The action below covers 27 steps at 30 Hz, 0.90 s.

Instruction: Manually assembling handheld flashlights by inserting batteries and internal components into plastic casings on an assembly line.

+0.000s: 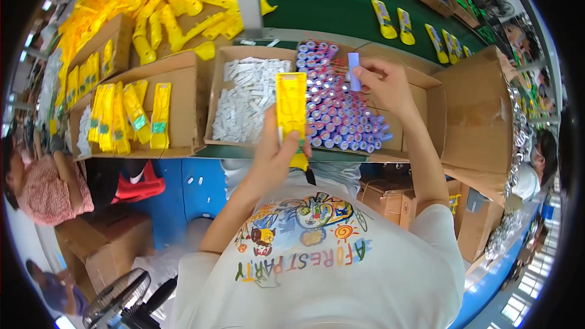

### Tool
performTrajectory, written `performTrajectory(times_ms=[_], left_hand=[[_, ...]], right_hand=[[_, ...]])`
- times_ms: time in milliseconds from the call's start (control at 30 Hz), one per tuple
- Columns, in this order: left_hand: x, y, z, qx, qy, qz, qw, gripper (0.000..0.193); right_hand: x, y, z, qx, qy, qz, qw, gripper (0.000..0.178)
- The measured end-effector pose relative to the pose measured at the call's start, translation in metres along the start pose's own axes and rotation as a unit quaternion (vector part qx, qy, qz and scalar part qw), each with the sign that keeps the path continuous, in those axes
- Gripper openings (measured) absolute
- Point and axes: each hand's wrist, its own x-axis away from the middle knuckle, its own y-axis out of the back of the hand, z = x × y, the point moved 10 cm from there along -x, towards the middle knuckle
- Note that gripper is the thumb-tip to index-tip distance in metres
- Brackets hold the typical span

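My left hand (275,149) grips a long yellow plastic housing (291,100), held upright with its hollow inner side showing. Its lower end passes behind my thumb. Between the thumb and fingers of my right hand (384,82) is a purple cylindrical battery (354,72), raised above a carton packed with similar purple batteries (341,119) with thin red wires among them. The housing partly covers the left side of that carton. Just left of my left hand stands a carton of small white strips (247,94).
Yellow housings (159,116) lie in a carton at the left, beyond it a big heap of yellow parts (134,3). Several finished-looking yellow pieces (384,18) rest on the green conveyor (323,0). A grey post (245,0) rises behind. An open carton (475,116) stands right.
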Motion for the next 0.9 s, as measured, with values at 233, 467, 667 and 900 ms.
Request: performTrajectory(times_ms=[233, 467, 667, 900], left_hand=[[-0.007, -0.006, 0.000, 0.008, 0.007, -0.016, 1.000, 0.050], [-0.005, 0.017, 0.000, -0.089, -0.019, -0.080, 0.993, 0.060], [0.002, 0.044, -0.010, -0.123, -0.012, -0.117, 0.985, 0.062], [0.009, 0.057, -0.019, -0.083, -0.017, -0.131, 0.988, 0.059]], right_hand=[[0.032, -0.088, 0.047, 0.005, 0.004, 0.167, 0.986, 0.018], [0.021, -0.118, 0.047, 0.050, -0.016, 0.175, 0.983, 0.025], [0.011, -0.145, 0.064, 0.050, -0.018, 0.215, 0.975, 0.027], [0.006, -0.177, 0.080, 0.095, 0.072, 0.244, 0.962, 0.025]])
